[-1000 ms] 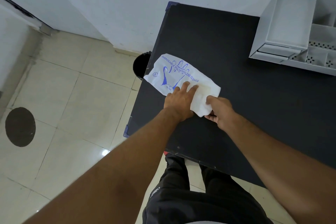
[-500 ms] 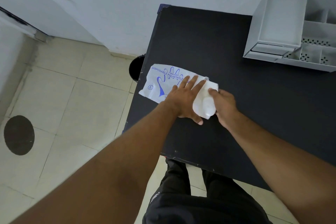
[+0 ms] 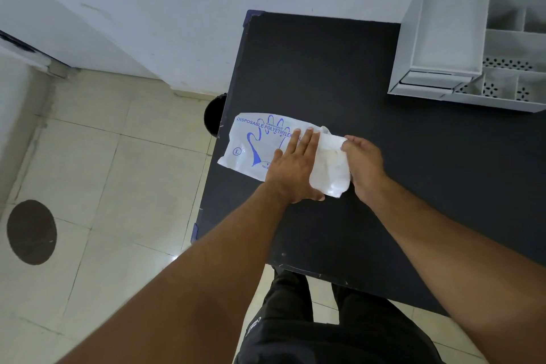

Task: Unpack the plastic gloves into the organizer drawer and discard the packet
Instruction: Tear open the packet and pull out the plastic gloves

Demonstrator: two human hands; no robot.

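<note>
A clear plastic packet (image 3: 251, 145) with blue glove print lies near the left edge of the black table (image 3: 384, 186). My left hand (image 3: 295, 168) lies flat on its middle, fingers spread, pressing it down. My right hand (image 3: 362, 162) grips the bunched stack of plastic gloves (image 3: 329, 165) at the packet's right end, fingers curled on the top corner. The white organizer (image 3: 461, 47) stands at the table's back right, with a small drawer (image 3: 431, 83) at its lower front.
A dark bin (image 3: 214, 115) stands on the floor just off the table's left edge, partly hidden by it. The tiled floor (image 3: 103, 186) stretches to the left with a dark round patch (image 3: 31, 232). My legs show below the near table edge.
My left hand has flattened and slid further up onto the packet. The right hand has shifted to the packet's right end, where the gloves now bulge more.
</note>
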